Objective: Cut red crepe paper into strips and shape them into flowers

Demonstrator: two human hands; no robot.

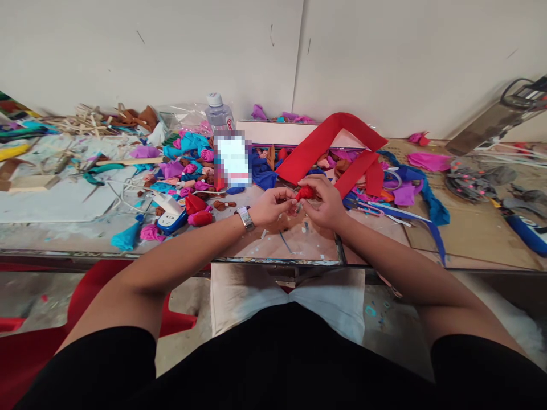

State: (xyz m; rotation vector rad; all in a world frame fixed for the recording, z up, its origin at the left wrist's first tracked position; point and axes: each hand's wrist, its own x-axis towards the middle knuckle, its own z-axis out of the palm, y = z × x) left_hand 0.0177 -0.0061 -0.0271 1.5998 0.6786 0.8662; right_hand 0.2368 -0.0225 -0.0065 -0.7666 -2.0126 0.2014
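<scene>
A small bunched piece of red fabric (305,193) is between my two hands, above the front middle of the table. My right hand (323,202) is wrapped round it from the right. My left hand (276,205), below a silver wristwatch (245,218), pinches at the fabric's lower left end; what lies between its fingertips is too small to make out. Just behind my hands lies a long folded red fabric strip (314,147). Scissors with pink handles (371,209) rest to the right of my right hand.
Coloured fabric pieces (191,146) heap behind and left of my hands, with a bottle (219,114) and a lit phone (234,160). A blue and white power strip (171,221) sits left. Cardboard (465,233) lies right. A red chair (92,290) stands below left.
</scene>
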